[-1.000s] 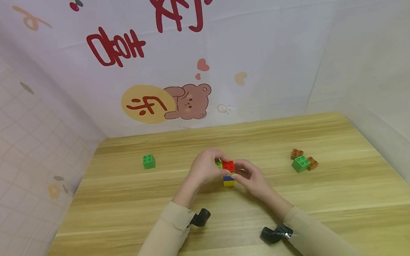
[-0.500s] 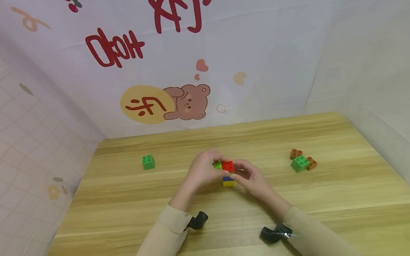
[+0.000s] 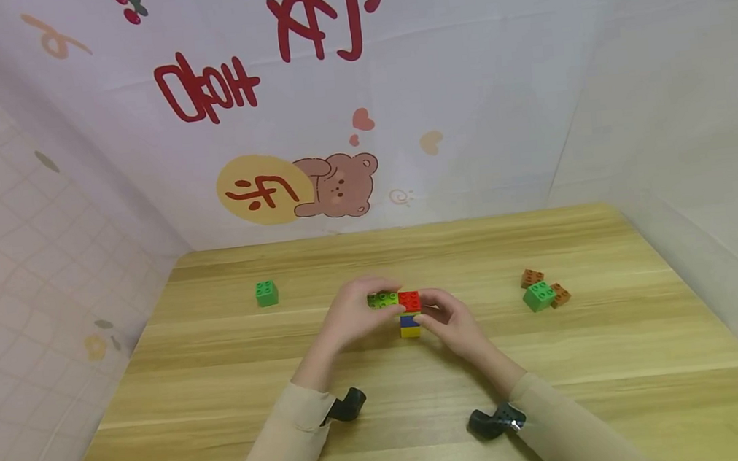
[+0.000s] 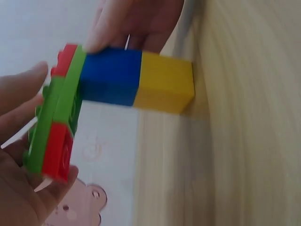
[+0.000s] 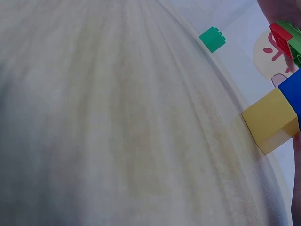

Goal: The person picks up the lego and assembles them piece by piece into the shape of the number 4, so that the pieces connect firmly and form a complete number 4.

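Red characters [image 3: 311, 16], not surely legible, on the white backdrop [image 3: 493, 66].

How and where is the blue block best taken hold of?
Probably pinch the blue block by its flat front and back faces, with the right hand from the right: it stands on the yellow block, and the green bricks above jut out leftward.

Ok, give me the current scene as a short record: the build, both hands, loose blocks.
base: yellow block standing on wooden table
second level: blue block
upper levels: lime blocks jutting toward the left hand; upper red block above the blue one; lower red block under the jutting end
left hand: curved around the lime blocks, contact unclear
right hand: right hand holding at the blue block
loose, left: lone green block
loose, right: another green block close to two brown blocks
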`<act>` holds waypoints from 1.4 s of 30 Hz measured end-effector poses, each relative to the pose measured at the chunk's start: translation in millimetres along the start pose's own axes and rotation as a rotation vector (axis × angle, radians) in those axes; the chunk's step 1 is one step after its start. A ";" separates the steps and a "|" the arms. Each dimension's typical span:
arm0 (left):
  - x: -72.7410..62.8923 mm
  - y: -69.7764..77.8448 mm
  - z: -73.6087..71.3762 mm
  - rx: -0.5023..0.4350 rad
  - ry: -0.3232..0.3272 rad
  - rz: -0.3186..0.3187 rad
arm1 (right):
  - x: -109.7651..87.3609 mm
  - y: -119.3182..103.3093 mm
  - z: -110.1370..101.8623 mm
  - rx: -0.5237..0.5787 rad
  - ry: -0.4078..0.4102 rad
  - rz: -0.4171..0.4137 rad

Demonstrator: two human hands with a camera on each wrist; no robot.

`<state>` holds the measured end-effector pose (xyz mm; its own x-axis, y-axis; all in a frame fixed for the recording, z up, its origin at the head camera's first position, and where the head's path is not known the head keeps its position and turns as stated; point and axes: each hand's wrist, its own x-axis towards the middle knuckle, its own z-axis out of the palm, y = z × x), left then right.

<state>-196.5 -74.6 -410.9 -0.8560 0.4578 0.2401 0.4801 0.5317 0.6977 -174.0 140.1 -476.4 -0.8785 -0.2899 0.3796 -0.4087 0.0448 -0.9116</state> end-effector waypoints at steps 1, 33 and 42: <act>-1.9 -2.4 -1.5 -0.012 0.013 -0.010 | 0.1 0.3 0.2 0.001 0.002 0.003; -46.2 -72.7 -51.6 -0.096 0.281 -0.206 | -1.0 -0.4 0.1 -0.001 0.007 0.055; -58.7 -95.8 -77.9 -0.051 0.355 -0.276 | -0.8 -1.8 0.7 0.006 0.011 0.048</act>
<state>-207.2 -207.9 -439.2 -0.9678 0.0263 0.2505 0.2219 0.5594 0.7986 -172.4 139.6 -475.3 -0.8999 -0.2770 0.3369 -0.3644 0.0530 -0.9297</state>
